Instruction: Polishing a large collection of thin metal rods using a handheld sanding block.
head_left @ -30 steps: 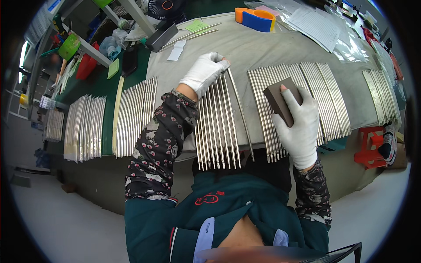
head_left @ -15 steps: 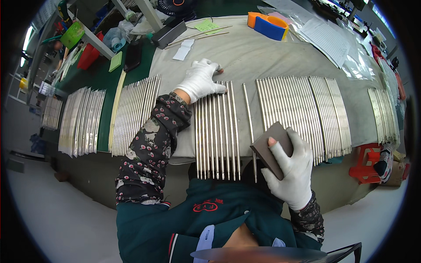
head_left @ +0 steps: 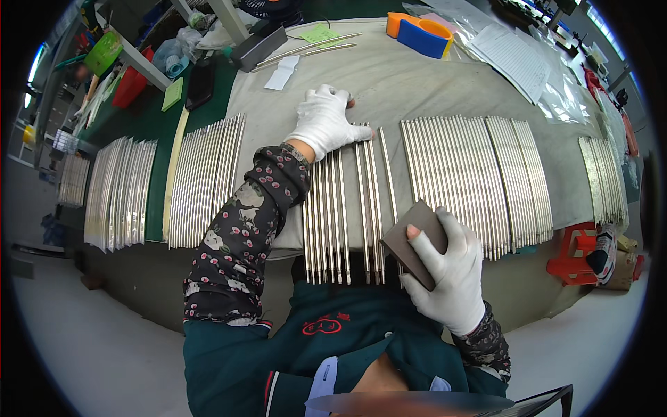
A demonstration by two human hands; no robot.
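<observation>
Both hands wear white gloves. My left hand (head_left: 323,119) lies flat, fingers spread, on the far ends of a row of thin metal rods (head_left: 340,208) laid side by side on a grey cloth-covered table (head_left: 389,76). My right hand (head_left: 451,267) grips a dark brown sanding block (head_left: 410,243) at the near ends of the rods, over the table's front edge. One rod (head_left: 387,174) lies slightly apart at the right of this group.
More rod batches lie to the right (head_left: 479,181), far right (head_left: 603,181) and left (head_left: 205,181), with further stacks (head_left: 118,191) on a green surface. An orange-and-blue tape dispenser (head_left: 420,31), papers (head_left: 514,52), a red crate (head_left: 577,254) and a black box (head_left: 257,48) are around.
My right hand has drawn the sanding block from the far part of the rods toward me, down to their near ends. My left hand stays pressed on the rods' far ends.
</observation>
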